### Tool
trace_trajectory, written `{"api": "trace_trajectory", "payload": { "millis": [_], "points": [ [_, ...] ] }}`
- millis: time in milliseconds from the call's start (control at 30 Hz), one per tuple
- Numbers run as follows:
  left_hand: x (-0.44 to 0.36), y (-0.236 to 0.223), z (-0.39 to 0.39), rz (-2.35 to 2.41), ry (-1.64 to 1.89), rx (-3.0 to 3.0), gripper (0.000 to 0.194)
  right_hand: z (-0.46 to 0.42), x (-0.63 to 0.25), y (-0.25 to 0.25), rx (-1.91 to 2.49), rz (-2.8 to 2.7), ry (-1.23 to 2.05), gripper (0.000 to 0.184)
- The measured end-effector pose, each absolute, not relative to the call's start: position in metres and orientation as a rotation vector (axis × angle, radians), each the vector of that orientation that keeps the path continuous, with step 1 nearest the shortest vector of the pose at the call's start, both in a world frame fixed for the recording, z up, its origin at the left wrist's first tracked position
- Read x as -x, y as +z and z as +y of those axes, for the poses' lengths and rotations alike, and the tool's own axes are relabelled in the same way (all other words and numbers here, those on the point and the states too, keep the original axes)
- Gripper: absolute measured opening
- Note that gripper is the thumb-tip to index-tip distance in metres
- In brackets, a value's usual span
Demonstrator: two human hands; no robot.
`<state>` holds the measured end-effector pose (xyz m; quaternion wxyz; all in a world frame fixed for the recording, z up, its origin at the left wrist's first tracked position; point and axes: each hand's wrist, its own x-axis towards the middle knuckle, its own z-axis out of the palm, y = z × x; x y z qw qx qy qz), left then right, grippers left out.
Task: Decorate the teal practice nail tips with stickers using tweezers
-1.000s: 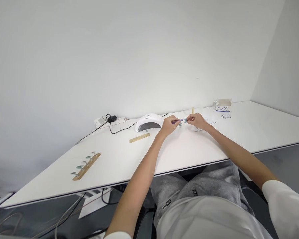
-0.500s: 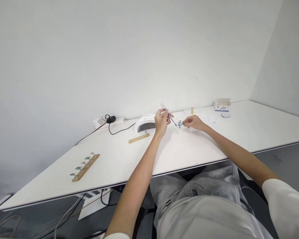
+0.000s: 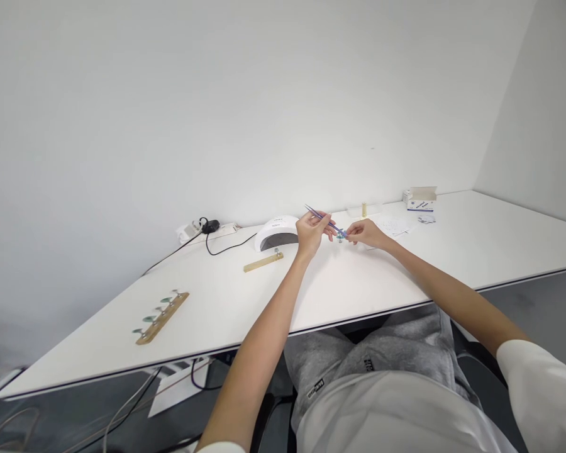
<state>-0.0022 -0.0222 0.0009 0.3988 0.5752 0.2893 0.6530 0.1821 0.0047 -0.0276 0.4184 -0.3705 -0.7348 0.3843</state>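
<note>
Slim purple tweezers [image 3: 324,220] are pinched in my left hand [image 3: 310,234]. Their pointed tips face up and left, and the broad end slants down to a small cluster of teal nail tips [image 3: 340,233] on little metal stands. At the cluster's right side, the thumb and fingers of my right hand [image 3: 366,233] close on one of the teal pieces, mostly covered by the fingertips. Whether the tweezers touch that piece I cannot tell. Both hands are just above the white table [image 3: 358,283].
A white nail lamp [image 3: 277,225] stands left of my hands, with a wooden bar [image 3: 263,262] in front. Another bar [image 3: 163,319] at the left carries several nail stands. Cables and a power strip [image 3: 226,230] lie behind. An open box [image 3: 421,200] and paper sheets [image 3: 392,225] lie right.
My left hand has moved slightly right and turned, bringing the broad end of the tweezers to the teal nail tips. My right hand stays almost in place.
</note>
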Motion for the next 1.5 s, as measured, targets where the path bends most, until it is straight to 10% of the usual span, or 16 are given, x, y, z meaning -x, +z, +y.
{"api": "trace_trajectory", "payload": {
  "millis": [1500],
  "points": [
    [-0.004, -0.0025, -0.024, 0.711, 1.662, -1.575, 0.033, 0.0004, -0.184, -0.0232, 1.024, -1.817, 0.894, 0.006]
  ]
}}
